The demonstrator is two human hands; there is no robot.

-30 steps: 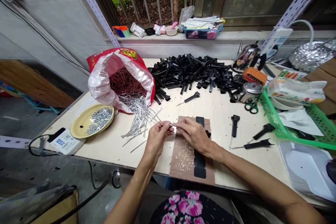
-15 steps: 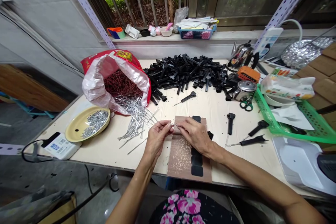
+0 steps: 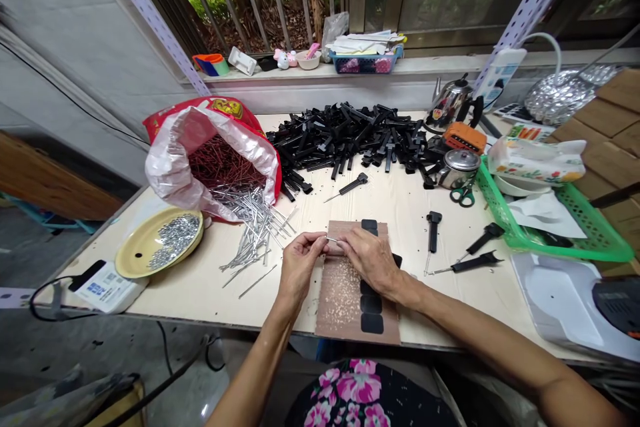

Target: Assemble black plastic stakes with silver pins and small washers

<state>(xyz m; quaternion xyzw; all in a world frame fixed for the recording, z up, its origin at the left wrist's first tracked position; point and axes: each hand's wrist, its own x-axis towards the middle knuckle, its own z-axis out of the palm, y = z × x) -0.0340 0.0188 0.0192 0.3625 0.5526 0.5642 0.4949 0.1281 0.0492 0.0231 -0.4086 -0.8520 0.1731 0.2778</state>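
Note:
My left hand [image 3: 298,268] is closed in a pinch on one end of a short, thin metal rod [image 3: 331,239]. The rod's other end meets the fingertips of my right hand [image 3: 373,260], which are also pinched together. Both hands are over the top part of a brown board [image 3: 336,320] scattered with pale crumbs. A row of black pads [image 3: 372,324] runs down the board's right side, partly covered by my right hand. Left of my left hand lies a loose heap of silvery metal rods [image 3: 255,230].
A red-and-white sack [image 3: 167,170] of dark red rods lies left, near a yellow plate [image 3: 125,250] of small metal pieces. Black handled parts [image 3: 345,137] pile up at the back. Scissors [image 3: 463,196] and a green basket [image 3: 607,248] are on the right.
The view has turned slightly, so the table's things appear a little further left. Both hands stay pinched on the metal rod, with only slight finger movement.

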